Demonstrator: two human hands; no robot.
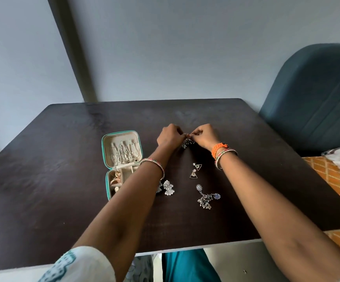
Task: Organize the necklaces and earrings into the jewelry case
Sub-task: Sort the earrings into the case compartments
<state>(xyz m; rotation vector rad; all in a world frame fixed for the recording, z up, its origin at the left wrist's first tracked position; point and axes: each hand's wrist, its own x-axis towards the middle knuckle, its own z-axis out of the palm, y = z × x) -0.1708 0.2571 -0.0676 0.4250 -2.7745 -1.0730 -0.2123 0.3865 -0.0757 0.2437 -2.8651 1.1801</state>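
A small teal jewelry case [104, 148] lies open on the dark table [43, 190], left of centre. Its lid half holds several silver chains [123, 152]; its lower half holds gold pieces [116, 180]. My left hand [170, 136] and my right hand [204, 135] meet at the fingertips above the table's middle, both pinching a dark silver earring [188, 143] that hangs between them. Loose on the table lie two triangle earrings [195, 170], a pair of silver fan-shaped earrings [168, 187] and a pair of blue-stone dangling earrings [206, 197].
A blue chair [315, 98] stands at the table's right rear corner. An orange patterned bed cover [335, 180] with white cloth lies at the right. A grey wall runs behind the table. My left forearm crosses over the case's lower right corner.
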